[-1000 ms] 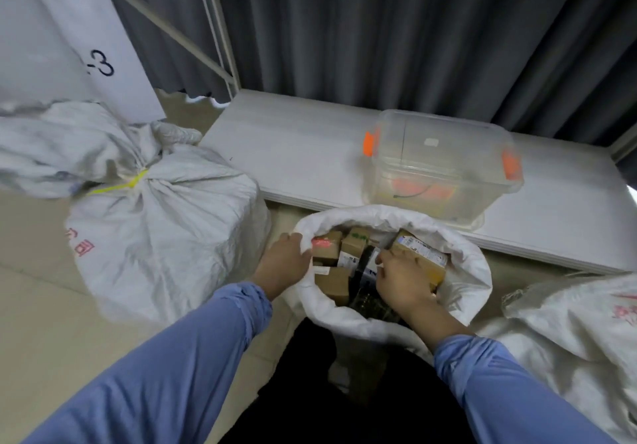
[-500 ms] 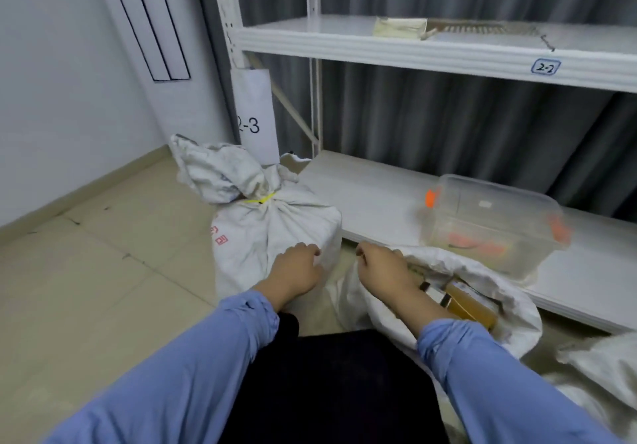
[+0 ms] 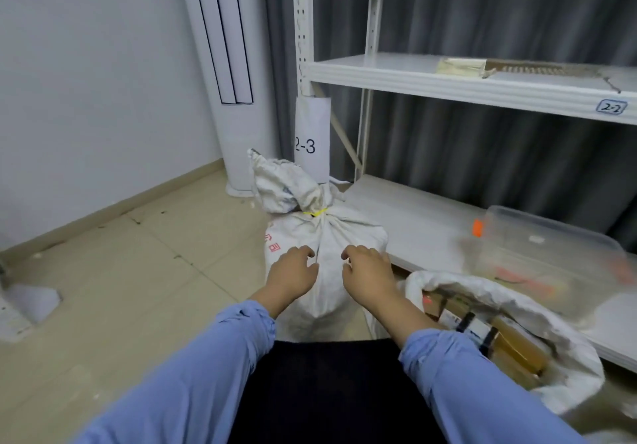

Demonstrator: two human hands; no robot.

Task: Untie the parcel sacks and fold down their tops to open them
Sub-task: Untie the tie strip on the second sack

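**Yellow tie first, then the fold**

I had both hands at the near face of the tied sack (image 3: 348,233), which stood upright on the floor. My left hand (image 3: 293,271) and right hand (image 3: 367,271) sat on either side of the sack's centre crease. The fingers of both were loosely curled and slightly apart, gripping nothing. I could not tell whether their tips touched the cloth.

The yellow tie (image 3: 316,212) cinched the neck at the top of the tied sack, above and beyond both hands. The bunched top flopped over to the sack's left. To its right lay the opened sack (image 3: 499,298), its top already rolled down over the parcels (image 3: 510,343).

As I judged it, the job in hand was that tie. One hand should steady the neck just below the tie while the other finds the loose end and works it free. Hauling on the bunched cloth risked tightening the knot or tipping the sack. Once it was loose, I would roll the top outward evenly all round.
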